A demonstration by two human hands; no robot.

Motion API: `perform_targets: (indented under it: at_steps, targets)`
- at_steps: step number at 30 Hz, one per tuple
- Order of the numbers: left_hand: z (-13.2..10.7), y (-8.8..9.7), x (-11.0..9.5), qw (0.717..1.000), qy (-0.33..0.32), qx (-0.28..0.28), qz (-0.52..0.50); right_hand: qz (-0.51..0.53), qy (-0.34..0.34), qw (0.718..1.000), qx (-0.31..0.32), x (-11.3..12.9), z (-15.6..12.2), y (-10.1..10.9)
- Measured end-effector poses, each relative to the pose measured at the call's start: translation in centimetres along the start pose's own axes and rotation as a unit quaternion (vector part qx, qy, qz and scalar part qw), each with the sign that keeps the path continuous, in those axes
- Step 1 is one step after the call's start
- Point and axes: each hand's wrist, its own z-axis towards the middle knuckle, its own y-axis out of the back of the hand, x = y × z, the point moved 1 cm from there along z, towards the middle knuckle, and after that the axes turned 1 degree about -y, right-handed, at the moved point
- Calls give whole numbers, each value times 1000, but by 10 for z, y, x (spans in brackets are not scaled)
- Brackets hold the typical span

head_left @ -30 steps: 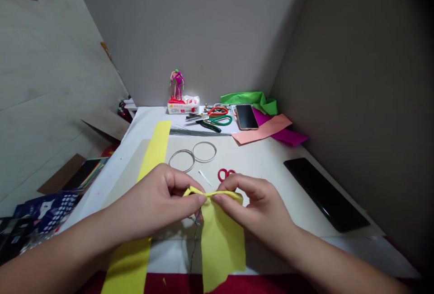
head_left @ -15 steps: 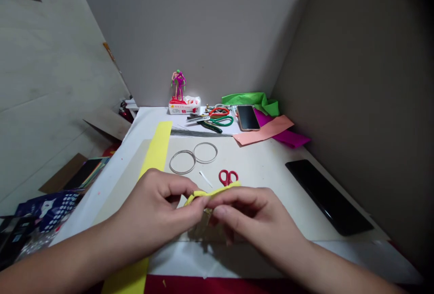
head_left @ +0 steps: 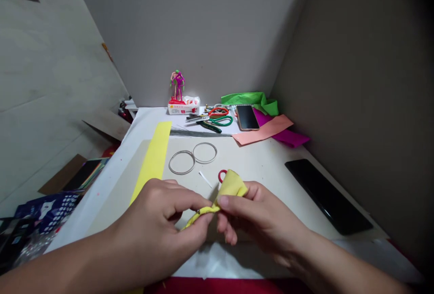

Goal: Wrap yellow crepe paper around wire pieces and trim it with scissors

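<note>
Between both hands is a piece of yellow crepe paper (head_left: 232,183), narrow and twisted on the left and spread wide on the right. My left hand (head_left: 169,215) pinches the narrow twisted part with thumb and fingers. The wide end is held by my right hand (head_left: 261,212), its thumb pressed on the paper's near side. Behind the paper, red-handled scissors (head_left: 222,175) are mostly hidden; one handle loop shows. A thin white strip (head_left: 205,179) lies just beyond my left fingertips. A long yellow crepe paper strip (head_left: 154,156) runs under my left forearm.
Two wire coils (head_left: 181,163) lie mid-table. A black slab-like object (head_left: 327,197) is at right. Farther back are green-handled scissors (head_left: 222,120), a phone (head_left: 247,118), a salmon paper strip (head_left: 262,131), green paper (head_left: 246,99) and a small figure (head_left: 177,84) on a white package (head_left: 183,106).
My right hand has turned and lifted the yellow paper's wide end, which now stands up and covers more of the red scissors. The left hand has shifted slightly lower, still pinching the paper.
</note>
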Motion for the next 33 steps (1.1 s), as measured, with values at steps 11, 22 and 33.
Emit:
perform_targets:
  at_steps: [11, 22, 33]
  targets:
    - [5, 1, 5, 983, 118, 84, -117, -96, 77, 992, -9, 0, -4, 9]
    - [10, 0, 14, 946, 187, 133, -230, -81, 98, 991, 34, 2, -4, 8]
    - [8, -11, 12, 887, 229, 178, -358, -70, 110, 990, -44, 2, -6, 3]
